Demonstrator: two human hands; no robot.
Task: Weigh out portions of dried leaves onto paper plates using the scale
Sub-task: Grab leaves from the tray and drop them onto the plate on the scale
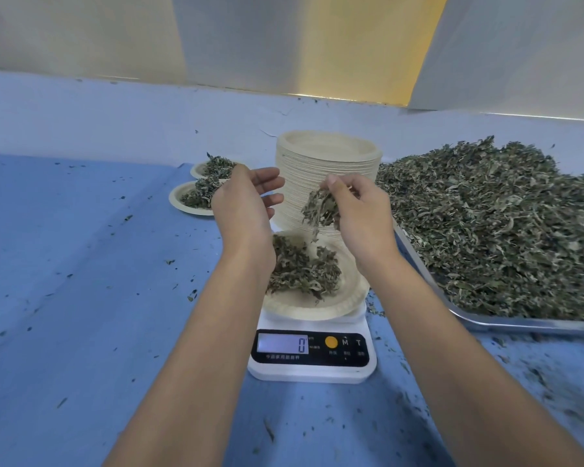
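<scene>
A white digital scale [312, 357] stands on the blue table, and its display reads 0. On it lies a paper plate [334, 306] holding a small heap of dried leaves [304, 269]. Above the plate, my right hand [358, 210] grips a tuft of dried leaves [319, 207], some of which hang down. My left hand [246, 200] hovers beside it, fingers straight and holding nothing. A tall stack of paper plates [327, 156] rises just behind both hands.
A metal tray [520, 323] heaped with dried leaves [493, 224] fills the right side. Two filled paper plates [191, 202] sit at the back left, partly hidden by my left hand. Leaf crumbs are scattered over the blue table cover [81, 264].
</scene>
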